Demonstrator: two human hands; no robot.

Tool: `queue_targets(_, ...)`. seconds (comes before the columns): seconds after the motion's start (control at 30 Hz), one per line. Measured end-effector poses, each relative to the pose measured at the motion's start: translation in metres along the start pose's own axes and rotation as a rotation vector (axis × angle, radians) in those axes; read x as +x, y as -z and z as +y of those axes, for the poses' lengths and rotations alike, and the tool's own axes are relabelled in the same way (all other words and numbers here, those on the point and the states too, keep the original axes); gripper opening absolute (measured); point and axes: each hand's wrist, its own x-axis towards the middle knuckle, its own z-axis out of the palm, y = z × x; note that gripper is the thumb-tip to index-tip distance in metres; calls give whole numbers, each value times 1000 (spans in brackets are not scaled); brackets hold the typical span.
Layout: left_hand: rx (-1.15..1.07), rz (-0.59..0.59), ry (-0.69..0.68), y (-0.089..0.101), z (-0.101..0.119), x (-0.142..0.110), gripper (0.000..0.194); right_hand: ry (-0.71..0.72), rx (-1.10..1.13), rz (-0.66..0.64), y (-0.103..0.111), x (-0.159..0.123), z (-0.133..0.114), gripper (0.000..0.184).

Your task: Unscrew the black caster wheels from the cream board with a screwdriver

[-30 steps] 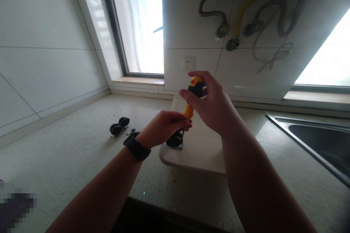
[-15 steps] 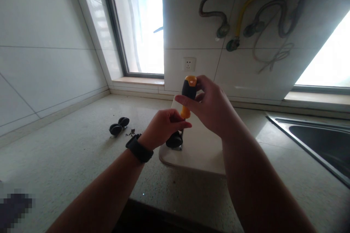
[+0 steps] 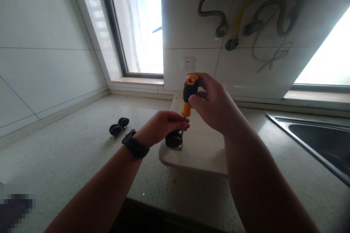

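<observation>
My right hand is closed around the black and orange handle of a screwdriver, which stands nearly upright. Its thin shaft runs down to a black caster wheel with a metal plate, set at the near left corner of a white board. My left hand, with a dark watch on the wrist, pinches the shaft just under the handle and rests over the caster. The tip of the screwdriver is hidden behind the caster.
Two more black casters and some small screws lie on the speckled countertop to the left. A steel sink is at the right. A wall socket, hoses and windows are behind.
My right hand has shifted its grip round the screwdriver handle, fingers now further over the top. The left hand and the caster have hardly moved.
</observation>
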Motion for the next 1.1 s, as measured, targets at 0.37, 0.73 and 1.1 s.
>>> queue_targets(0.37, 191, 162, -110, -6, -9, 4, 30, 45, -94, 2, -6, -2, 0, 43)
queue_targets(0.73, 51, -86, -102, -2, -6, 2, 26, 22, 152, -17, -7, -1, 6, 58)
queue_targets(1.1, 264, 170, -132, -11, -11, 4, 32, 21, 18, 43, -10, -3, 1, 52)
